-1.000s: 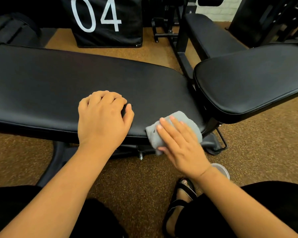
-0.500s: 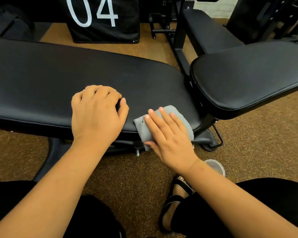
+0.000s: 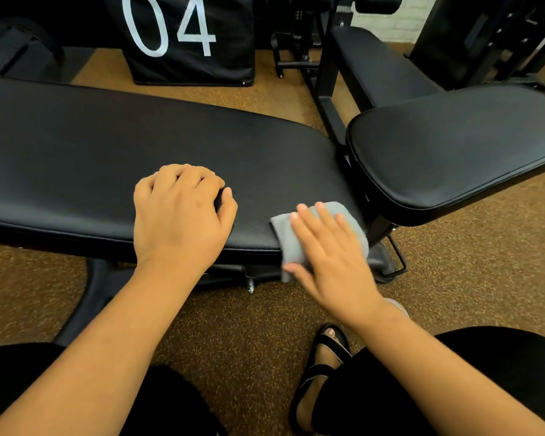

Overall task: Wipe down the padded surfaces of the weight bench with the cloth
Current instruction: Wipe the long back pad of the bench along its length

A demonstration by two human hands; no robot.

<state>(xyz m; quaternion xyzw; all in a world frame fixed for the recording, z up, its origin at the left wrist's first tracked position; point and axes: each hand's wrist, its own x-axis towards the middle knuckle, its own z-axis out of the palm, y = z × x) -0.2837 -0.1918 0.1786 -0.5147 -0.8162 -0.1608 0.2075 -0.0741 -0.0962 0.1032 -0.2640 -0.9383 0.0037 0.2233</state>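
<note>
Between the earlier frames and this one, our right hand [image 3: 331, 250] slid the grey cloth [image 3: 299, 243] a little along the near edge of the long pad [image 3: 107, 158] and back toward its end, close to the gap before the seat pad [image 3: 447, 152]. That hand lay flat, fingers straight and slightly spread, pressing the cloth down so that it draped over the pad's front lip. Our left hand [image 3: 180, 215] had hardly shifted; it rested on the same pad with its fingers curled under, gripping nothing we could make out, apparently bracing us. We judged this a short back-and-forth stroke on one corner only. Most of the long pad and the whole seat pad still looked untouched by the cloth, so the wiping seemed to be at an early stage.
</note>
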